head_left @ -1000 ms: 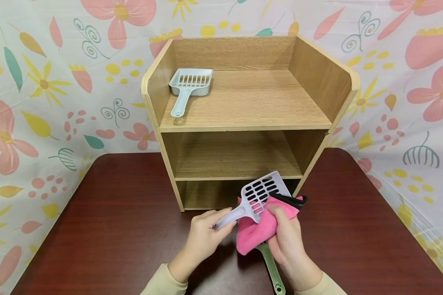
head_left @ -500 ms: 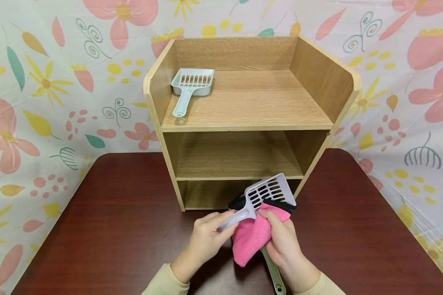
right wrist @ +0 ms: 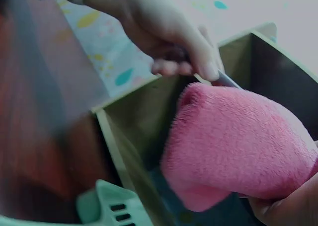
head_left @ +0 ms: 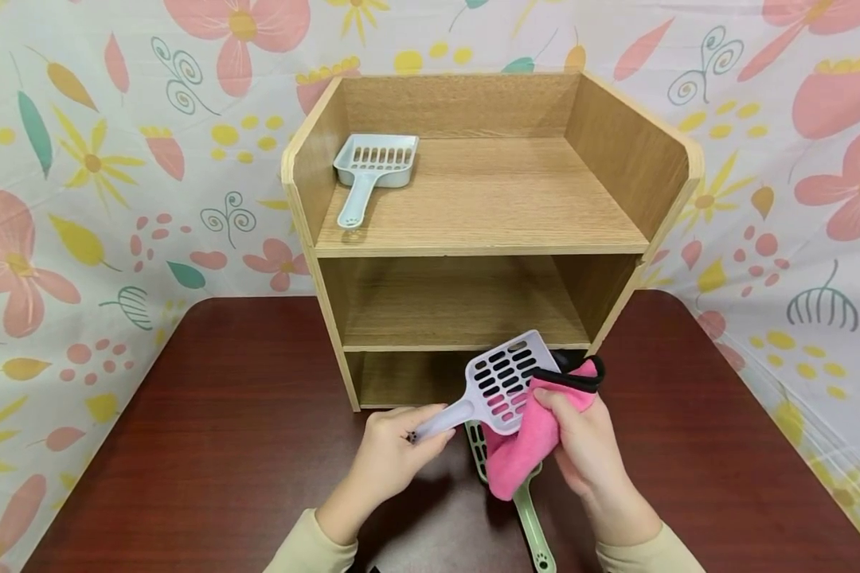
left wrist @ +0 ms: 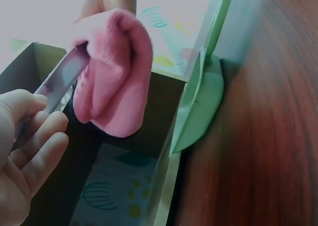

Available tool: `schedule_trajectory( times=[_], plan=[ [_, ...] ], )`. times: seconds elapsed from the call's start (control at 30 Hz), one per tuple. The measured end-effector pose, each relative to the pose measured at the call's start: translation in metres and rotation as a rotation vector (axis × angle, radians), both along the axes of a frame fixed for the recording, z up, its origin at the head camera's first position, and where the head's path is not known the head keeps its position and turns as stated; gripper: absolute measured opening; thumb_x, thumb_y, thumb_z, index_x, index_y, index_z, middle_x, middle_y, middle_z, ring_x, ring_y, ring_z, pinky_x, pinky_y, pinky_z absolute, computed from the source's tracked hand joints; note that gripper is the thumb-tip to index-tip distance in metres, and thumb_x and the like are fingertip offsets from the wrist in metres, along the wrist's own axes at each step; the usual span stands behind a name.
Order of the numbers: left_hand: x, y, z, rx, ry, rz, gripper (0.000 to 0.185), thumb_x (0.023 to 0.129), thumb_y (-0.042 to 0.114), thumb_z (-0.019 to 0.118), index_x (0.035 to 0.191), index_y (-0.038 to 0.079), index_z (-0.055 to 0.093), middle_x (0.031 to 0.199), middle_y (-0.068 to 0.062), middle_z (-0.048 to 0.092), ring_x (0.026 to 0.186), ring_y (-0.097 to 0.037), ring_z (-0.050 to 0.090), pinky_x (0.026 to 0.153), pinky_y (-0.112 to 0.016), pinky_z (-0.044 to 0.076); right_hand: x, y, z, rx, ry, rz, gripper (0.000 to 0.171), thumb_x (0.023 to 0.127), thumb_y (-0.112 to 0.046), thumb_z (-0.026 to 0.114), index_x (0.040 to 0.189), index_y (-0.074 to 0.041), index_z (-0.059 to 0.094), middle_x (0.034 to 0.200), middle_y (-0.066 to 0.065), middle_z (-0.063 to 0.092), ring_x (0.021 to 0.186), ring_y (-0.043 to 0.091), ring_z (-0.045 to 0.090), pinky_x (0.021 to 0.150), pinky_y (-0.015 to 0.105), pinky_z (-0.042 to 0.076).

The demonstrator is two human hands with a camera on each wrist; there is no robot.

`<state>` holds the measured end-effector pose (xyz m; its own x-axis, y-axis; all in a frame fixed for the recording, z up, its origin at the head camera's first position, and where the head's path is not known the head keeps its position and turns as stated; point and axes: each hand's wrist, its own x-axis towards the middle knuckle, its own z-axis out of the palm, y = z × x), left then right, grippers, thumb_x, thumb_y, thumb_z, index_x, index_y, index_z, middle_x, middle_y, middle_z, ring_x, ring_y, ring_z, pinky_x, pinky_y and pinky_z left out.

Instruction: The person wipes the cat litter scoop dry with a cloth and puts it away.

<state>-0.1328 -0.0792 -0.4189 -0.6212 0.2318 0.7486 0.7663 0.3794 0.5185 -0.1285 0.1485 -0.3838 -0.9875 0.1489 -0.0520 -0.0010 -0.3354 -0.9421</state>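
My left hand (head_left: pixel 390 454) grips the handle of a pale lilac slotted scoop (head_left: pixel 505 378), held above the table in front of the shelf unit. My right hand (head_left: pixel 580 434) holds a pink cloth (head_left: pixel 526 442) with a black edge against the scoop's lower right side. In the left wrist view the left hand (left wrist: pixel 27 146) pinches the scoop handle (left wrist: pixel 62 82) beside the pink cloth (left wrist: pixel 114 77). The right wrist view has the pink cloth (right wrist: pixel 238 141) close up. Under the cloth a green scoop (head_left: pixel 526 517) lies flat on the table.
A wooden shelf unit (head_left: pixel 483 223) stands at the back of the dark red table (head_left: pixel 186 430). A light blue scoop (head_left: pixel 373 171) lies on its top shelf at the left. A flowered sheet (head_left: pixel 79 159) hangs behind.
My right hand and the pink cloth slid right along the lilac scoop, whose head tilted more upright. More of the green scoop now shows below.
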Motion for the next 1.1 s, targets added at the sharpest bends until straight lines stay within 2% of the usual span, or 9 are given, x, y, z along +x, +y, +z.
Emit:
schedule_trajectory(
  times=[0.2, 0.4, 0.6, 0.7, 0.77, 0.87, 0.97, 1.03, 1.1],
  plan=[
    [-0.001, -0.007, 0.004, -0.022, -0.064, -0.033, 0.023, 0.071, 0.006, 0.079, 0.094, 0.007, 0.075, 0.08, -0.003, 0.073, 0.065, -0.004, 0.058, 0.058, -0.012, 0.047, -0.001, 0.012, 0.003, 0.129, 0.033, 0.064, 0.019, 0.092, -0.004, 0.057, 0.109, -0.011, 0.053, 0.091, -0.006, 0.066, 0.083, 0.006, 0.063, 0.074, 0.021, 0.054],
    [-0.003, -0.018, 0.008, -0.044, -0.135, -0.084, 0.021, 0.074, 0.005, 0.077, 0.095, 0.006, 0.075, 0.08, -0.004, 0.073, 0.063, -0.001, 0.055, 0.055, -0.01, 0.045, -0.001, 0.017, 0.004, 0.244, 0.06, 0.065, 0.016, 0.091, -0.009, 0.06, 0.107, -0.012, 0.058, 0.089, -0.006, 0.067, 0.082, 0.005, 0.063, 0.073, 0.021, 0.053],
    [-0.003, -0.027, 0.013, -0.099, -0.222, -0.159, 0.02, 0.076, 0.006, 0.076, 0.096, 0.007, 0.075, 0.082, -0.003, 0.073, 0.065, 0.001, 0.055, 0.058, -0.012, 0.047, -0.001, 0.023, 0.005, 0.275, 0.032, 0.08, 0.012, 0.092, -0.012, 0.06, 0.103, -0.015, 0.059, 0.085, -0.006, 0.067, 0.077, 0.006, 0.064, 0.069, 0.022, 0.054],
    [-0.002, -0.03, 0.016, -0.144, -0.297, -0.188, 0.019, 0.078, 0.011, 0.075, 0.096, 0.011, 0.075, 0.077, 0.002, 0.071, 0.063, 0.004, 0.053, 0.057, -0.012, 0.046, -0.001, 0.027, 0.007, 0.278, 0.003, 0.11, 0.009, 0.093, -0.013, 0.059, 0.101, -0.017, 0.06, 0.082, -0.005, 0.069, 0.074, 0.008, 0.066, 0.067, 0.025, 0.055],
    [-0.001, -0.033, 0.019, -0.16, -0.376, -0.219, 0.018, 0.079, 0.012, 0.074, 0.097, 0.013, 0.074, 0.071, 0.004, 0.068, 0.059, 0.006, 0.052, 0.053, -0.014, 0.046, -0.002, 0.029, 0.008, 0.276, -0.018, 0.118, 0.007, 0.093, -0.014, 0.059, 0.099, -0.017, 0.061, 0.081, -0.005, 0.069, 0.072, 0.009, 0.066, 0.065, 0.026, 0.056],
    [0.0, -0.035, 0.023, -0.163, -0.506, -0.269, 0.019, 0.081, 0.013, 0.073, 0.099, 0.014, 0.073, 0.064, 0.003, 0.065, 0.051, 0.001, 0.056, 0.047, -0.017, 0.047, -0.002, 0.031, 0.009, 0.271, -0.057, 0.094, 0.004, 0.092, -0.016, 0.059, 0.093, -0.019, 0.062, 0.077, -0.005, 0.068, 0.068, 0.009, 0.066, 0.063, 0.027, 0.055],
    [0.001, -0.037, 0.025, -0.155, -0.607, -0.31, 0.019, 0.081, 0.012, 0.073, 0.1, 0.014, 0.073, 0.061, 0.001, 0.063, 0.048, -0.005, 0.059, 0.043, -0.022, 0.048, -0.002, 0.03, 0.011, 0.25, -0.106, 0.075, 0.004, 0.093, -0.02, 0.059, 0.089, -0.019, 0.061, 0.072, -0.004, 0.067, 0.064, 0.01, 0.065, 0.06, 0.027, 0.055],
    [0.002, -0.036, 0.025, -0.144, -0.64, -0.33, 0.018, 0.082, 0.014, 0.072, 0.1, 0.013, 0.073, 0.062, 0.0, 0.063, 0.048, -0.005, 0.06, 0.043, -0.026, 0.05, -0.002, 0.028, 0.011, 0.222, -0.134, 0.079, 0.007, 0.094, -0.024, 0.057, 0.092, -0.017, 0.059, 0.071, -0.004, 0.067, 0.063, 0.011, 0.066, 0.059, 0.028, 0.055],
    [0.002, -0.033, 0.024, -0.136, -0.642, -0.347, 0.018, 0.083, 0.016, 0.072, 0.1, 0.013, 0.073, 0.064, -0.001, 0.064, 0.049, -0.001, 0.059, 0.044, -0.027, 0.051, -0.002, 0.024, 0.01, 0.221, -0.15, 0.09, 0.011, 0.096, -0.027, 0.053, 0.098, -0.017, 0.052, 0.072, -0.004, 0.065, 0.064, 0.011, 0.065, 0.06, 0.028, 0.055]
  ],
)
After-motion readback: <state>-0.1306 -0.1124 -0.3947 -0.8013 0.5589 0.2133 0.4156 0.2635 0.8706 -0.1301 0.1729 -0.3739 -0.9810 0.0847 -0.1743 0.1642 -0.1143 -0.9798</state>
